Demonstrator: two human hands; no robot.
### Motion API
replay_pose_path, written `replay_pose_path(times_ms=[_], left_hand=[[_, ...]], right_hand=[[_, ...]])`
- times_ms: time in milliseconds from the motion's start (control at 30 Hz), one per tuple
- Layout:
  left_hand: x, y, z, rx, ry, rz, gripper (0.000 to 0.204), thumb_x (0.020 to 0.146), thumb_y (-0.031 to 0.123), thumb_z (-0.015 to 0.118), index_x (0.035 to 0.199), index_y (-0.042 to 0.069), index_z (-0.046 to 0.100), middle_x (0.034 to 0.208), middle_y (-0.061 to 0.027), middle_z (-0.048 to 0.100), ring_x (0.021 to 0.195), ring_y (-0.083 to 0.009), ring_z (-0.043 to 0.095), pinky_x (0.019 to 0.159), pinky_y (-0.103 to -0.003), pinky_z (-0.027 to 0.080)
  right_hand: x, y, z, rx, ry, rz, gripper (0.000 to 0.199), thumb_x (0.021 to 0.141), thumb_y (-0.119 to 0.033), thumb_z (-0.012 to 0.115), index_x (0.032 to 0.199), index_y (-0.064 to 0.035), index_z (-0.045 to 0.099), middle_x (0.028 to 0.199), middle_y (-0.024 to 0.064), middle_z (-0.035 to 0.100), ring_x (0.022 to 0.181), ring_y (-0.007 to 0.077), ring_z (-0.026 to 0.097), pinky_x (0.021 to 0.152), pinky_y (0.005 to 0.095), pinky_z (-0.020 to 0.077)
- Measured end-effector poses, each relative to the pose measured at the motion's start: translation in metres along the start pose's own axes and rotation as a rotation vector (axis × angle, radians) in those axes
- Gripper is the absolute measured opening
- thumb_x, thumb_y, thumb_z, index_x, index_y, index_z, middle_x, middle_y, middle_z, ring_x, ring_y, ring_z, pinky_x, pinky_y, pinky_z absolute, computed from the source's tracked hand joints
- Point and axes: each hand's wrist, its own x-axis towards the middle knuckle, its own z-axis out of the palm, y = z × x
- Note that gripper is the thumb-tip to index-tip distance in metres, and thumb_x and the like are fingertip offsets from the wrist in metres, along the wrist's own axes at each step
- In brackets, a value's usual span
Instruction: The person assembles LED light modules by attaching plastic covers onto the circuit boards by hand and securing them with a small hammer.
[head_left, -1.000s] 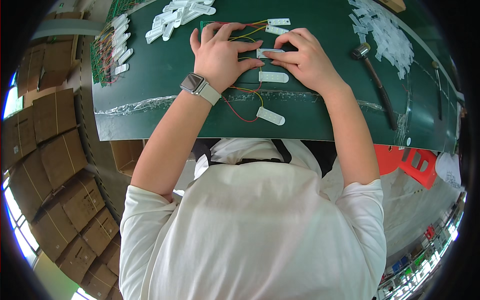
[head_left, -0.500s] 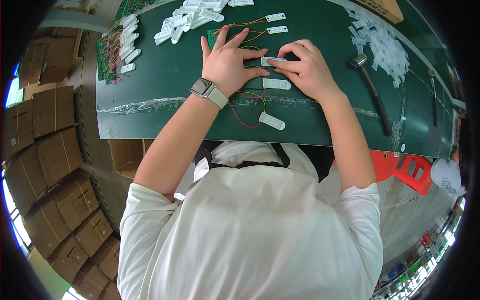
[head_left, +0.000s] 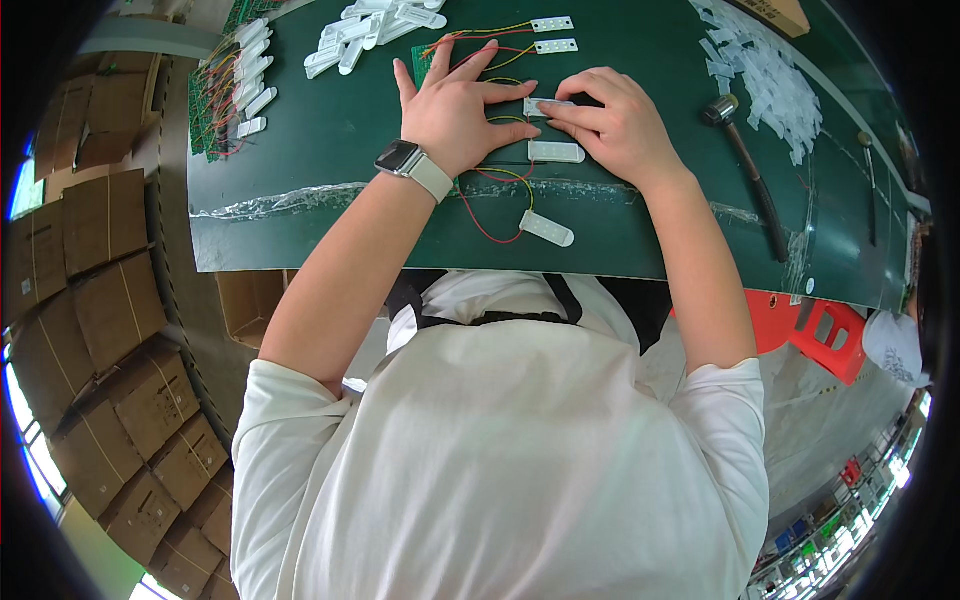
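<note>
The left hand [head_left: 455, 105] lies flat on the green desk [head_left: 330, 150], fingers spread, pressing down on a small green circuit board [head_left: 422, 62] with coloured wires. The right hand [head_left: 615, 125] is curled, its fingertips pinching a small white strip [head_left: 540, 106] held between both hands. A second white strip [head_left: 556, 152] lies just below it, a third [head_left: 547, 228] nearer the desk's edge. A hammer [head_left: 745, 165] rests to the right, well apart.
</note>
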Motion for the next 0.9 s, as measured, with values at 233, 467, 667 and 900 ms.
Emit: replay_pose_path(times_ms=[233, 467, 667, 900], left_hand=[[0.006, 0.007, -0.001, 0.006, -0.006, 0.005, 0.057, 0.073, 0.062, 0.084, 0.127, 0.048, 0.073, 0.165, 0.0033, 0.044, 0.160, -0.0308, 0.021, 0.120, -0.077, 0.003], [0.000, 0.011, -0.022, 0.045, -0.081, -0.055, 0.057, 0.076, 0.055, 0.084, 0.130, 0.042, 0.073, 0.165, 0.0017, 0.044, 0.159, -0.0316, 0.023, 0.117, -0.079, 0.003], [0.002, 0.019, -0.020, -0.001, -0.101, -0.079, 0.057, 0.073, 0.049, 0.088, 0.128, 0.043, 0.074, 0.166, 0.0056, 0.042, 0.160, -0.0311, 0.023, 0.119, -0.079, 0.005], [0.005, 0.027, -0.027, -0.013, -0.160, -0.141, 0.060, 0.072, 0.046, 0.090, 0.130, 0.043, 0.073, 0.167, 0.0089, 0.040, 0.160, -0.0316, 0.022, 0.119, -0.079, 0.004]], right_hand=[[-0.004, 0.006, -0.009, 0.008, -0.023, 0.036, 0.019, 0.084, -0.025, 0.081, 0.102, -0.0215, 0.082, 0.099, -0.0034, 0.068, 0.095, 0.0201, 0.064, 0.081, 0.0370, 0.0523], [-0.006, 0.011, -0.052, -0.071, 0.316, 0.230, 0.016, 0.083, -0.023, 0.083, 0.099, -0.0188, 0.082, 0.093, -0.0027, 0.071, 0.091, 0.0213, 0.067, 0.078, 0.0352, 0.0545], [-0.058, 0.095, -0.123, -0.209, 0.241, 0.985, 0.022, 0.087, -0.027, 0.080, 0.107, -0.0178, 0.081, 0.102, 0.0032, 0.074, 0.089, 0.0228, 0.070, 0.077, 0.0358, 0.0570], [-0.032, 0.140, -0.120, -0.123, -0.106, 0.909, 0.035, 0.082, -0.029, 0.086, 0.114, -0.0151, 0.079, 0.107, 0.0069, 0.073, 0.091, 0.0233, 0.068, 0.084, 0.0362, 0.0559]])
